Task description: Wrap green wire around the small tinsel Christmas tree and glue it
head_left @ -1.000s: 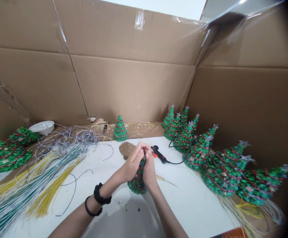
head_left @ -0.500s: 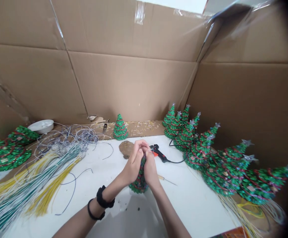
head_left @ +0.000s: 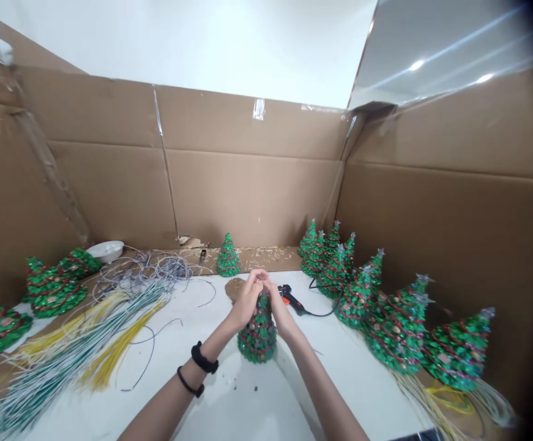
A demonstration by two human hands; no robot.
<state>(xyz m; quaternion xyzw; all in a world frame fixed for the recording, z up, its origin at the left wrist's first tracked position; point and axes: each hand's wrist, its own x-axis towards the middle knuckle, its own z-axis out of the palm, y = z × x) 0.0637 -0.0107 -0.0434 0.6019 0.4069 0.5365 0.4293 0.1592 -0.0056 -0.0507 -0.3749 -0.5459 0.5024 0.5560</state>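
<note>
A miniature Christmas tree (head_left: 257,340), green and glittery with red garland, stands upright on the white table in front of me. My left hand (head_left: 248,300) wraps the left side of its top, wearing dark bands on the wrist. From the right, my right hand (head_left: 279,303) closes round the same top, and the fingers of both meet over the tip. Whatever is at the tip is hidden by them. Just behind my hands lies a brown, flat, roundish piece (head_left: 235,288). A black glue gun (head_left: 295,301) with an orange part rests close to my right hand.
Several star-topped trees (head_left: 357,294) line the right side, with more trees (head_left: 55,291) at the left. Bundles of yellow, white and green wires (head_left: 82,343) spread over the left of the table. A lone tree (head_left: 228,257) and white bowl (head_left: 105,251) stand near the cardboard wall (head_left: 248,184).
My view has tilted up, showing more above the cardboard wall. Both hands stay at the tree's top, and more of its body shows between my arms.
</note>
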